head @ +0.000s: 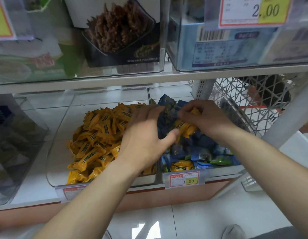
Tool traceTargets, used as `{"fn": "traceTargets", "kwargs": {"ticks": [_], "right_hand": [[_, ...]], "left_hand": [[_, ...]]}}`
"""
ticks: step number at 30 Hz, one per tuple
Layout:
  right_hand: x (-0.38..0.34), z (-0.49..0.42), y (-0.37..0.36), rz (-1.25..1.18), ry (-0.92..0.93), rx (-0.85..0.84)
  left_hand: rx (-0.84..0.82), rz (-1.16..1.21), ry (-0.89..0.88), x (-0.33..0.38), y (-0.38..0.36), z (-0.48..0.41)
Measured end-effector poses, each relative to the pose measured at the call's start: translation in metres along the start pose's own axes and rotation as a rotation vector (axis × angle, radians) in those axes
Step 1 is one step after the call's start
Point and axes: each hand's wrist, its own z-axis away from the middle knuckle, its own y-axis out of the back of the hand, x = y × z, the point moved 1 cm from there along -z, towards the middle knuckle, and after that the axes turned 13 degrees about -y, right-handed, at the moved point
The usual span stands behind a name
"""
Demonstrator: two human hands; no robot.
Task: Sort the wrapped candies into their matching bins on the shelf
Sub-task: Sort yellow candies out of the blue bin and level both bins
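Note:
Two clear bins stand side by side on the lower shelf. The left bin [59, 135] is heaped with yellow wrapped candies [96, 135]. The right bin [218, 171] holds mostly blue and green wrapped candies [203, 152], with a stray yellow candy [181, 166] near its front. My left hand [146, 135] reaches across the divider and grips a bunch of blue wrappers [167, 116] together with yellow ones [186, 129]. My right hand [201, 118] hovers over the right bin, its curled fingers pinching a yellow candy [195, 111].
A white wire basket [253, 104] hangs to the right of the bins. Price tags [184, 180] are clipped at the shelf's front edge. Above, an upper shelf [149, 78] carries clear bins with boxed snacks. Another clear bin [20, 135] sits at far left.

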Motion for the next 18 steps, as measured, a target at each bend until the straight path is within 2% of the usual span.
{"fn": "traceTargets", "kwargs": {"ticks": [4,5,8,10,18], "right_hand": [[-0.016,0.020,-0.024,-0.282,-0.024,-0.023],[-0.019,0.024,-0.030,-0.378,-0.056,-0.088],[-0.030,0.028,-0.037,-0.784,-0.230,-0.424],[-0.035,0.029,-0.039,-0.879,-0.255,-0.540],[-0.042,0.021,-0.053,-1.019,-0.274,-0.454]], "left_hand": [[0.025,0.381,0.067,0.017,-0.005,-0.006],[0.057,0.423,0.072,0.018,-0.005,-0.006],[0.104,0.417,0.034,0.013,-0.001,-0.008],[0.100,0.402,0.027,0.008,0.000,-0.007],[0.158,0.300,0.071,0.005,-0.002,-0.007]]}}
